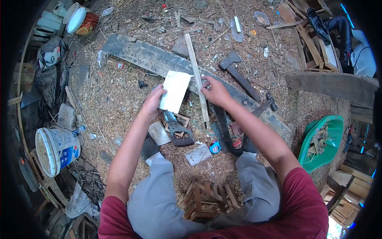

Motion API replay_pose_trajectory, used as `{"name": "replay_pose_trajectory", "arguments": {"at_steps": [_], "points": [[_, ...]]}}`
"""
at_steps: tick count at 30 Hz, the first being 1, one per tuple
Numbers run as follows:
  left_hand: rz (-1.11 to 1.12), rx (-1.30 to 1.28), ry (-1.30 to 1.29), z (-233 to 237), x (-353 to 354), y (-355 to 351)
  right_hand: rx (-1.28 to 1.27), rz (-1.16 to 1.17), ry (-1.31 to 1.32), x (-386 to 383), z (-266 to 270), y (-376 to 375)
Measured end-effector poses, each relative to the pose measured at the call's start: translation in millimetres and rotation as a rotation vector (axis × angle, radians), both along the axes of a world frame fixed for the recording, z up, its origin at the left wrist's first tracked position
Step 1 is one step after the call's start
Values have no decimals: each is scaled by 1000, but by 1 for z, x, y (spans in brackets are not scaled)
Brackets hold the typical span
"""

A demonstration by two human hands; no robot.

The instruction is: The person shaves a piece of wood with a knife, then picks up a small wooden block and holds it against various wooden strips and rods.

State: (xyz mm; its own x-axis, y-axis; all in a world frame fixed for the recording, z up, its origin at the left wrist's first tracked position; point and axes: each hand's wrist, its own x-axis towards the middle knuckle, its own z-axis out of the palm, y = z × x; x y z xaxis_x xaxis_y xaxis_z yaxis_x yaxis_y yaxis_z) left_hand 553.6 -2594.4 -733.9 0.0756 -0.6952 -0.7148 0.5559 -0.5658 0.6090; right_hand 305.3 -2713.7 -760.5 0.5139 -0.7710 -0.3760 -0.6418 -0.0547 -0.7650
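My left hand (152, 101) is closed on the edge of a pale, flat rectangular wooden piece (176, 92), raised over the ground and brightly lit. Fingers of my right hand (215, 91) pinch a long thin wooden strip (193, 59), just right of that piece. The strip slants from the far side down toward my feet. Beneath both hands lies a long weathered plank (149, 56). A handsaw (181, 135) rests below the pale piece, its blade partly hidden. A hatchet (240, 76) and a hammer (270, 102) are right of my right hand.
Wood chips cover the ground. At left stands a white bucket (57, 151); a green basin (323, 143) with wood scraps is at right. Small wooden blocks (159, 133) and a blue-labelled container (215, 147) lie between my feet. Another person's dark-clad leg (340, 34) shows top right.
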Motion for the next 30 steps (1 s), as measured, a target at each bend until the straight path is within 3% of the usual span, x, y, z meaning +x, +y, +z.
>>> {"name": "replay_pose_trajectory", "arguments": {"at_steps": [3, 6, 7, 10, 14, 16, 18, 20, 22, 23, 26, 29, 30], "points": [[84, -41, 53, 13, -14, -9, -10, -6, 17, -6, 2, -5], [13, -107, -10, 24, -27, -19, 115, -142, -303, -6, 0, -11], [-26, -146, -12, 22, -31, -23, 367, -204, -383, -4, 13, -17], [-100, -233, -27, 16, -45, -33, 673, -259, -444, -1, 37, -25], [-128, -232, -103, 17, -71, -40, 633, -399, -501, -9, 38, -23], [-133, -167, -139, 8, -80, -38, 513, -402, -512, -17, 38, -31], [-159, -65, -430, -26, -91, -27, 355, -374, -547, -26, 20, -45], [-207, -8, -666, -65, -103, -12, 94, -308, -362, -32, 27, -53], [-280, 84, -422, -50, -112, -13, -116, -199, -164, -35, 37, -61], [-315, 127, -299, -40, -116, -15, -300, -195, -272, -34, 24, -59], [-301, 108, -237, -35, -124, -13, -494, 10, -73, -35, 36, -58], [-462, -14, -278, -64, -111, -8, -591, 129, -46, -29, 43, -51], [-397, 8, -248, -58, -109, -8, -624, 174, -34, -27, 45, -48]]}}
